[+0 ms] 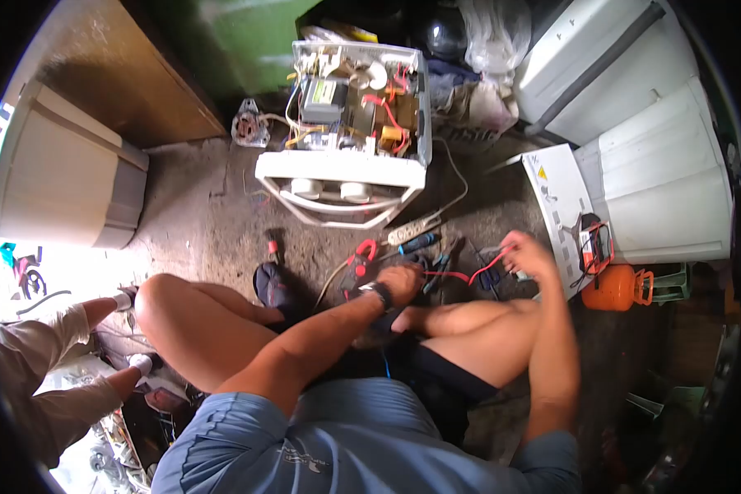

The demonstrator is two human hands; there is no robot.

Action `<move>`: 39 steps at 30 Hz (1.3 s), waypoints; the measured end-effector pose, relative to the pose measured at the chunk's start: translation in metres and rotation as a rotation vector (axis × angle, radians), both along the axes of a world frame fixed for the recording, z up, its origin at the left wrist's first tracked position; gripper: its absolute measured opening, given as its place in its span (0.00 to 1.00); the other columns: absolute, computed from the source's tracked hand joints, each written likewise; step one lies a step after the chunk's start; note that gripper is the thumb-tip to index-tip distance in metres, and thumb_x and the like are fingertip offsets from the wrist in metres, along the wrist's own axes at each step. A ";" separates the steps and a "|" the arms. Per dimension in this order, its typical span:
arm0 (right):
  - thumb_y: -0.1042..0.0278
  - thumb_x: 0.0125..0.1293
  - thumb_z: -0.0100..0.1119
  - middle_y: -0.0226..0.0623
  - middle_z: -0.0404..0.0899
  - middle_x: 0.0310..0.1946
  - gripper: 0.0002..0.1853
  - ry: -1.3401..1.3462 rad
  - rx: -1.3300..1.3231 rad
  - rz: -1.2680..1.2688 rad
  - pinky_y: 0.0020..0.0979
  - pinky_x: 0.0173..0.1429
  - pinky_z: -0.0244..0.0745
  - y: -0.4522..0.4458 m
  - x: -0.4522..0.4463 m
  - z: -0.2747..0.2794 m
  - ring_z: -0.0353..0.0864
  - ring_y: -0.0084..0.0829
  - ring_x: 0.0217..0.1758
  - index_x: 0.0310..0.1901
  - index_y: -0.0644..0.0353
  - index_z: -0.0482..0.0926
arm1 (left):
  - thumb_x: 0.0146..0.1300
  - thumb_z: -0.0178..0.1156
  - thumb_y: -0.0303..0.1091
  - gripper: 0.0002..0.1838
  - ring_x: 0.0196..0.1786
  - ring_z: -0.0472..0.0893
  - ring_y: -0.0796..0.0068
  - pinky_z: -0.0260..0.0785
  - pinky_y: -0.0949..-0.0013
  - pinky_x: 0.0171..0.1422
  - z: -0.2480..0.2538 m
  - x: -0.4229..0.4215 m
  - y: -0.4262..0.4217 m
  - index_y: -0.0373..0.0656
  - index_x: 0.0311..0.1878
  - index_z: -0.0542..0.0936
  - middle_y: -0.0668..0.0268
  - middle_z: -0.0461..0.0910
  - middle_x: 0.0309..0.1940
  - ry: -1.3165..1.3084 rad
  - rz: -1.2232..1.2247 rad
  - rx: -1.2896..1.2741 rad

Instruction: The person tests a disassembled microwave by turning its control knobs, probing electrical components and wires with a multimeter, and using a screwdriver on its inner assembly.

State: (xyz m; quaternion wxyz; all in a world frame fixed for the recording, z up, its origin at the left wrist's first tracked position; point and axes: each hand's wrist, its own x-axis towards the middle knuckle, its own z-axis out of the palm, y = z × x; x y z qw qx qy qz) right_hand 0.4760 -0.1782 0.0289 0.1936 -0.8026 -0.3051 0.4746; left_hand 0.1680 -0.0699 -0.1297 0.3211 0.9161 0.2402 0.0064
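Note:
My left hand (402,284), with a dark watch at its wrist, is closed low above my right shoe. A red wire (457,275) runs from its fingers across to my right hand (528,255), which is raised over my right knee and pinches the far part of that wire. Just left of my left hand lies a red and black clamp meter (358,265). A blue-handled tool (417,243) and several hand tools, partly hidden, lie on the floor beyond my hands. Dark-blue-handled scissors or pliers (490,278) rest under my right hand.
An opened appliance (362,107) with exposed wiring stands ahead, its white front panel (337,169) towards me. Nearby are a power strip (414,229), a brush (273,245), a motor (251,125), a white panel (556,198) and an orange gas cylinder (613,288). Another person's legs (66,329) are at left.

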 end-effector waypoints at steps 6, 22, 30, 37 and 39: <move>0.77 0.70 0.58 0.31 0.79 0.35 0.06 0.072 0.245 -0.099 0.25 0.35 0.77 -0.033 -0.017 0.062 0.78 0.21 0.34 0.46 0.61 0.75 | 0.63 0.61 0.41 0.18 0.55 0.80 0.46 0.74 0.50 0.59 -0.048 -0.131 0.033 0.43 0.53 0.78 0.48 0.81 0.50 0.233 0.446 -0.112; 0.72 0.65 0.61 0.38 0.83 0.40 0.17 0.402 0.153 0.440 0.35 0.44 0.80 0.072 -0.243 0.044 0.84 0.29 0.39 0.56 0.55 0.76 | 0.60 0.66 0.30 0.27 0.60 0.78 0.54 0.69 0.57 0.65 0.086 -0.114 0.057 0.43 0.63 0.72 0.55 0.78 0.56 -0.343 -0.195 -0.641; 0.58 0.71 0.62 0.44 0.85 0.48 0.21 0.630 -0.190 0.381 0.35 0.52 0.83 0.105 -0.141 -0.042 0.86 0.35 0.46 0.59 0.61 0.75 | 0.70 0.56 0.30 0.10 0.52 0.80 0.49 0.73 0.55 0.56 0.147 -0.177 0.085 0.41 0.51 0.79 0.54 0.81 0.46 -0.038 -0.125 -0.323; 0.52 0.54 0.75 0.49 0.79 0.57 0.32 -0.621 0.101 -0.140 0.46 0.66 0.72 0.119 -0.094 -0.241 0.75 0.52 0.63 0.58 0.56 0.77 | 0.62 0.56 0.28 0.12 0.52 0.79 0.55 0.73 0.57 0.56 0.216 -0.187 0.122 0.43 0.48 0.80 0.60 0.81 0.45 0.004 -0.327 -0.116; 0.55 0.55 0.75 0.50 0.78 0.58 0.33 -0.642 0.127 -0.112 0.47 0.67 0.70 0.121 -0.099 -0.259 0.74 0.53 0.64 0.61 0.56 0.75 | 0.63 0.55 0.29 0.12 0.53 0.79 0.56 0.73 0.57 0.56 0.211 -0.182 0.127 0.43 0.49 0.80 0.60 0.81 0.45 -0.007 -0.312 -0.108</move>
